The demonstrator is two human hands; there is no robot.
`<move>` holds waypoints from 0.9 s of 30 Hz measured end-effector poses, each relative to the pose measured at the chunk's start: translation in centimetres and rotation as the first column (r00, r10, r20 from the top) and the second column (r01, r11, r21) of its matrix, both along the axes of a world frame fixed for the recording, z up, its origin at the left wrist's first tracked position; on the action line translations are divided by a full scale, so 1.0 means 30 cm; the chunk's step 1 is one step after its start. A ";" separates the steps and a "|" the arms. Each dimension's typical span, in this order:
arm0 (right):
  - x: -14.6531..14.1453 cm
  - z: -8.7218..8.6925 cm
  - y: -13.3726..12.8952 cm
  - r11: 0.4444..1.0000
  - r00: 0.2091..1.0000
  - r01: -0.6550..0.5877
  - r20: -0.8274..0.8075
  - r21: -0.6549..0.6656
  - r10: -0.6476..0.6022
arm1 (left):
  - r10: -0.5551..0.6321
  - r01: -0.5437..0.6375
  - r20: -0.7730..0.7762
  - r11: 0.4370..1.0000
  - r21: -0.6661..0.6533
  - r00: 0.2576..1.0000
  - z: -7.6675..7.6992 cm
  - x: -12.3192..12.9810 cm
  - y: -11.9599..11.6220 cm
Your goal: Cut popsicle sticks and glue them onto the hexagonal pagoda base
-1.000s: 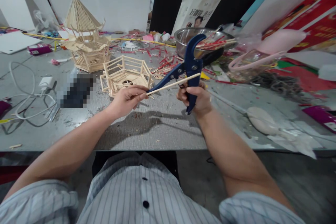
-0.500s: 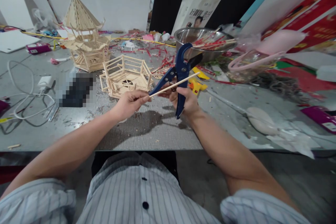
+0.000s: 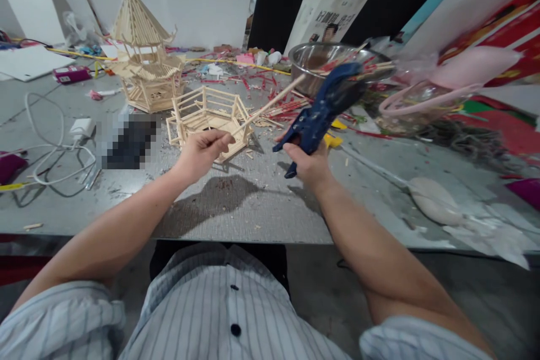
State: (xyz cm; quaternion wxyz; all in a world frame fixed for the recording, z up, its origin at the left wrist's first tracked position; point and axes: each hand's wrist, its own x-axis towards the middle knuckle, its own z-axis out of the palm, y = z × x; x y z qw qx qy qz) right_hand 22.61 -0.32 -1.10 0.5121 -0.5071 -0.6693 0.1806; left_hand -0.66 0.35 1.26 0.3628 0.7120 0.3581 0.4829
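My left hand pinches one end of a thin wooden stick, which slants up and away to the right. Behind that hand stands a small open frame of sticks with railings, partly hidden by it. My right hand is wrapped round the handles of a blue pipe cutter, whose head points up and away. Stick and cutter are apart. Part of a yellow tool shows behind my right hand.
A pagoda model of sticks stands at the back left. A metal bowl holds red-marked sticks. A blurred dark flat object and a white cable lie left. Pink-handled clear container stands right, with red scraps around.
The cutter has swung to the right, away from the stick. The stick now points farther up and away, and my left hand has turned. The view has shifted slightly.
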 end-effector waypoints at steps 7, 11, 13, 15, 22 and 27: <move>-0.006 -0.050 0.023 0.980 0.909 0.077 0.392 0.181 -0.144 | -0.011 0.007 0.132 0.999 0.036 0.991 0.008 -0.010 0.006; -0.025 -0.046 0.018 0.993 0.886 0.060 0.453 0.101 -0.099 | -0.051 0.047 0.136 0.998 0.029 0.989 -0.002 -0.004 0.001; -0.029 -0.042 0.013 0.996 0.877 0.032 0.477 0.083 -0.068 | -0.064 0.061 0.107 0.997 0.037 0.992 -0.008 -0.001 -0.002; -0.032 -0.039 0.006 0.996 0.868 0.009 0.495 0.084 -0.049 | -0.072 0.068 0.071 0.996 0.057 0.995 -0.011 0.003 -0.006; -0.047 -0.039 -0.006 0.997 0.833 -0.031 0.553 0.067 -0.011 | -0.085 0.089 -0.041 0.991 0.099 0.996 -0.006 0.003 -0.013; -0.048 -0.032 -0.011 0.999 0.820 -0.031 0.572 0.006 0.022 | -0.093 0.098 -0.053 0.990 0.105 0.994 -0.006 0.003 -0.010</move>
